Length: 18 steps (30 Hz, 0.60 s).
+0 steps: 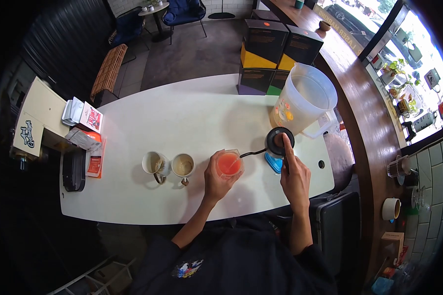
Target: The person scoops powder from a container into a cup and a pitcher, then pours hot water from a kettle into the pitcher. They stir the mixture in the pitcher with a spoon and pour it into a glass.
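My left hand (218, 180) is wrapped round a clear faceted cup (230, 166) of pinkish-red drink, held over the white table. The tip of a thin black curved spout (253, 153) reaches its rim, and a thin stream seems to fall inside. That spout belongs to a round black dispenser head (276, 147). On top of the head rests the outstretched index finger of my right hand (297, 179); the other fingers curl below, with no visible grip. Partly hidden under the head is a bright blue object (273, 163). Two mugs (155, 162) with brownish residue stand left of my left hand.
A large translucent pitcher (311, 93) stands beyond the dispenser. Stacked black boxes (265, 42) rise behind it. A card holder (90, 116) and a cream machine (37, 120) occupy the left end. A wooden counter (352, 88) runs along the right.
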Each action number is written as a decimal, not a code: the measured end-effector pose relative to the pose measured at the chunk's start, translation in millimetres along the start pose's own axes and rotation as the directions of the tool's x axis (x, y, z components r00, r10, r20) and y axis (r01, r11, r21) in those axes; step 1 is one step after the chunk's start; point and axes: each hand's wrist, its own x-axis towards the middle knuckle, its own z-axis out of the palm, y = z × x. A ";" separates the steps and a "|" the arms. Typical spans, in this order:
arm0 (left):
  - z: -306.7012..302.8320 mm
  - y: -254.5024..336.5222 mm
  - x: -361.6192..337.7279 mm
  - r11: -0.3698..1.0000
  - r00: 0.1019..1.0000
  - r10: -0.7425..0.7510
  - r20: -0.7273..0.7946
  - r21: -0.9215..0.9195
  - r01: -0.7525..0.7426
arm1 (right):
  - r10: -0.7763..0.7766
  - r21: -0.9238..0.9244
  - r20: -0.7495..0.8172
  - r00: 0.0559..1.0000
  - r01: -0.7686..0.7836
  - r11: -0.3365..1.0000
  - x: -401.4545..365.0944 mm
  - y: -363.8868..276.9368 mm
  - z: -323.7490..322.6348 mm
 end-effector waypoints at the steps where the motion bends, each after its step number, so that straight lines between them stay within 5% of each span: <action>1: -0.6 0.7 0.2 1.000 1.000 0.008 0.008 0.005 -0.008 | -0.001 0.002 -0.001 1.000 0.001 1.000 0.2 0.2 0.8; 18: -1.0 1.6 -2.7 0.999 0.999 -0.027 0.045 -0.039 0.029 | -0.023 -0.020 -0.016 1.000 0.022 1.000 -1.4 3.4 1.3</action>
